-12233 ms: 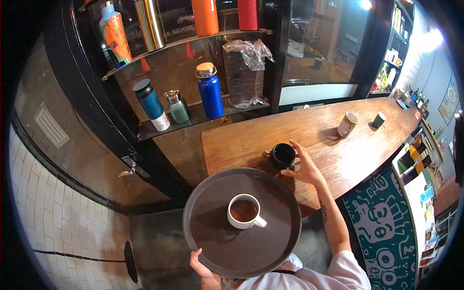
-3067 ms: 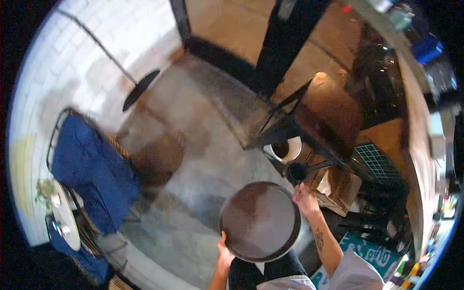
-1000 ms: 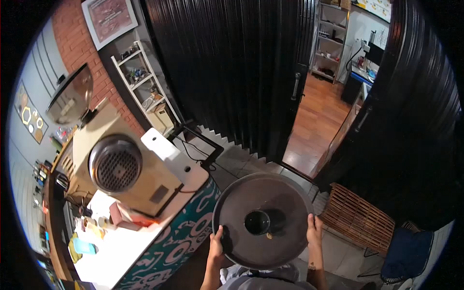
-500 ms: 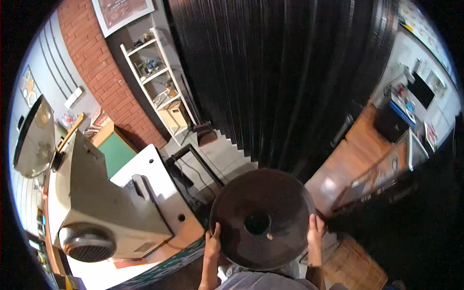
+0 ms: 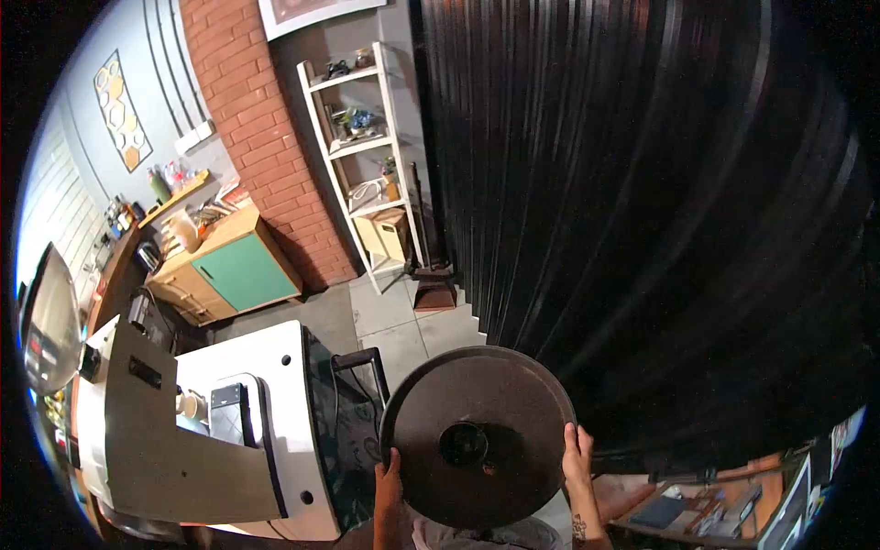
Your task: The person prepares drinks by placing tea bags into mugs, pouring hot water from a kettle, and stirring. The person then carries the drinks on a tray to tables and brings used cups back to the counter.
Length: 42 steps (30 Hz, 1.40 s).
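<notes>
A round, dark brown serving tray (image 5: 513, 390) is held out in front of my body. My left hand (image 5: 389, 488) grips its left rim, with the thumb on top. On the opposite rim, my right hand (image 5: 577, 456) has its thumb over the edge, and its other fingers are mostly hidden underneath. Near the tray's middle stands a small dark round container (image 5: 463, 445), seen from above; its contents cannot be made out. Beside it lies a tiny light-brown bit (image 5: 489, 468), too small to name.
At the left, a cream-coloured machine (image 5: 137, 431) stands on a white-topped cart (image 5: 291, 403) with a black handle (image 5: 356, 359). A black curtain (image 5: 642, 229) hangs ahead and right. Farther back are a white ladder shelf (image 5: 353, 147), a green-doored cabinet (image 5: 243, 273) and a brown dustpan (image 5: 434, 295).
My view has turned left, bringing the cabinet and more of the cart's top into sight. The tray stays in both hands and now appears slightly lower and farther left.
</notes>
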Motion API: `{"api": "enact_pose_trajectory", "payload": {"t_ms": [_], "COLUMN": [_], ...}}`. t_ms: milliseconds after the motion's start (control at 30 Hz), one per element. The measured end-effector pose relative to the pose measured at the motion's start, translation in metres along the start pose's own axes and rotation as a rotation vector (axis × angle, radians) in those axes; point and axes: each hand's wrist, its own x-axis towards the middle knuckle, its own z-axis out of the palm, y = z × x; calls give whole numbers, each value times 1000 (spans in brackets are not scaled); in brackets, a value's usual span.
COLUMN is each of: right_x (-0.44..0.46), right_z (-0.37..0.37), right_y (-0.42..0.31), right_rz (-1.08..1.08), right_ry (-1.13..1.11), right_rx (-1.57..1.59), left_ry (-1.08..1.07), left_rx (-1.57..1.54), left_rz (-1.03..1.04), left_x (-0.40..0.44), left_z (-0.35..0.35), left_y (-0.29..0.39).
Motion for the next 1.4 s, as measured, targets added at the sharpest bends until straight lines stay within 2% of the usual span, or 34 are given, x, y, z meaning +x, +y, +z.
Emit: {"api": "enact_pose_trajectory", "payload": {"t_ms": [67, 167, 233, 300, 367, 433, 567, 633, 700, 767, 800, 900, 1133, 1233, 1267, 1300, 1333, 1400], "right_x": [19, 75, 112, 144, 183, 213, 260, 292, 319, 351, 368, 424, 523, 568, 629, 623, 595, 623], "right_z": [7, 12, 22, 38, 51, 70, 98, 121, 144, 167, 180, 225, 335, 389, 416, 430, 444, 500], "right_y": [-31, -52, -61, -69, -62, -99, -156, -181, -204, -216, -222, -248, -372, -427, -390, -419, -473, -474], "right_rz": [80, 139, 105, 197, 161, 116, 36, 20, 21, -13, -41, -115, -229, -338, -444, -460, -441, -669], "right_ry": [137, 113, 135, 195, 190, 176, 143, 140, 116, 61, 21, -44, -261, -412, -373, -428, -591, -658], "right_rx": [32, 37, 89, 58, 47, 51, 82, 84, 54, 51, 51, 9, -103, -213, -241, -277, -280, -264], "left_ry": [54, -53, 9, 38, -18, 37, -44, 92, 145, 132, 130, 218, 354, 562, 587, 614, 649, 729], "left_rx": [-6, 0, -98, -52, -13, -34, -272, -320, -314, -418, -415, -417, -704, -650, -705, -762, -800, -863], "left_rz": [-32, 114, 15, 37, -4, 29, 67, -2, 38, 58, -12, 2, -48, -117, -113, -106, -106, -79], "left_x": [18, 57, 101, 133, 164, 203, 249, 247, 271, 292, 315, 366, 433, 451, 462, 472, 479, 475], "left_z": [19, 49, 75, 85, 90, 99, 99, 103, 100, 97, 89, 85, 74, 66, 62, 60, 57, 46], "left_y": [6, 35, 52, 75, 108, 129, 159, 198, 206, 213, 202, 211, 301, 345, 341, 338, 339, 361]}}
